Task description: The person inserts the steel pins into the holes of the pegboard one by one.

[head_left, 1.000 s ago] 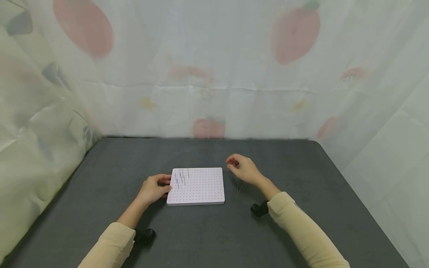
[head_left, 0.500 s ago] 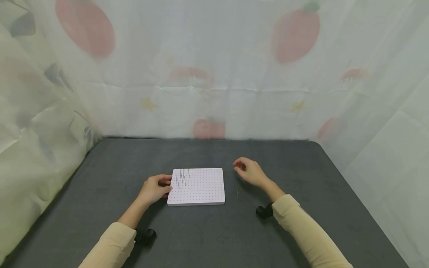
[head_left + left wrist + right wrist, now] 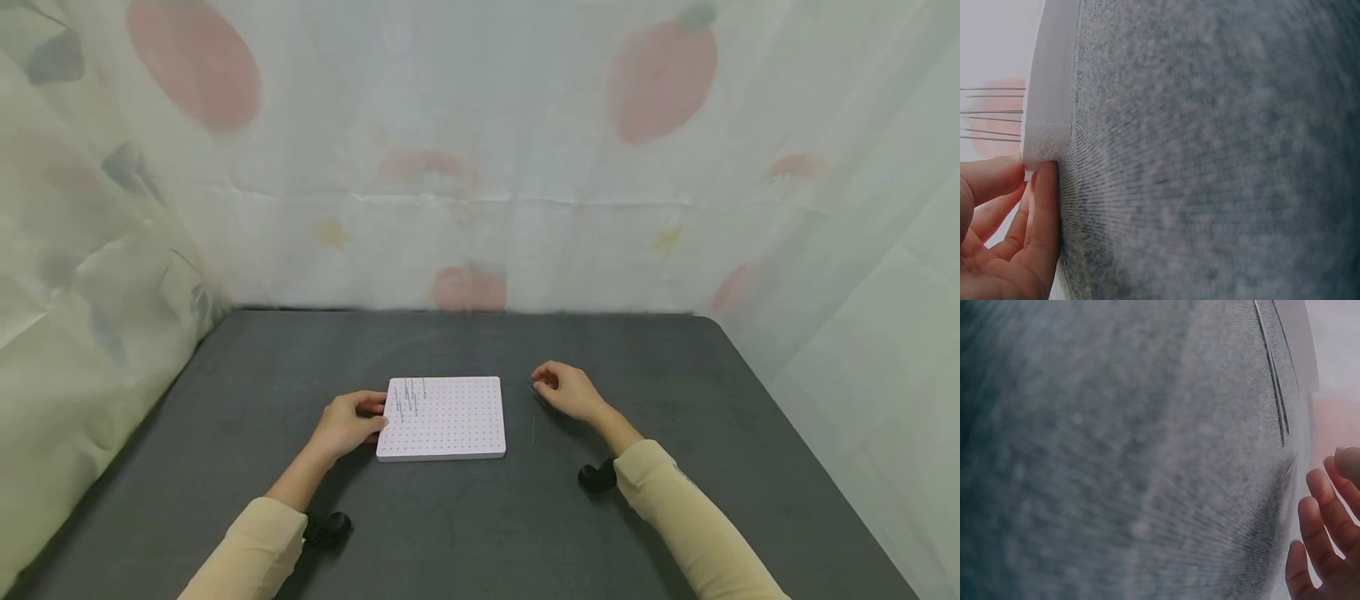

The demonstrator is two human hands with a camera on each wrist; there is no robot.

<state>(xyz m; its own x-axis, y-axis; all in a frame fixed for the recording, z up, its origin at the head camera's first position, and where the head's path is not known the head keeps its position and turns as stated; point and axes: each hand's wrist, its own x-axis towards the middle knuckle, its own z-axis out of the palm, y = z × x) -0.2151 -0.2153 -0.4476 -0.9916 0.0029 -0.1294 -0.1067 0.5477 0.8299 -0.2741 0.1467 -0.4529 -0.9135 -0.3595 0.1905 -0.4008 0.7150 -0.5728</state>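
A white pegboard [image 3: 457, 421] with rows of small holes lies on the dark table. Several thin metal pins [image 3: 409, 398] stand upright near its far left corner. My left hand [image 3: 347, 427] holds the board's left edge; in the left wrist view the thumb is at the top edge and fingertips [image 3: 1047, 178] reach its underside. Right of the board, my right hand [image 3: 570, 392] hovers low with loosely bent fingers. Beside its fingertips is a thin pin [image 3: 537, 396]. Two more pins [image 3: 1275, 381] lie close together on the cloth, nearer the wrist. No pin shows between the right fingers.
The dark grey tabletop [image 3: 465, 533] extends around the board. A pale curtain [image 3: 480, 242] with fruit prints hangs behind the far edge, and folded fabric [image 3: 97, 333] drapes along the left side. Black wrist cameras [image 3: 327, 531] sit on both wrists.
My right hand has moved right and slightly nearer, away from the board, uncovering a pin by its fingertips. My left hand stays on the board's edge.
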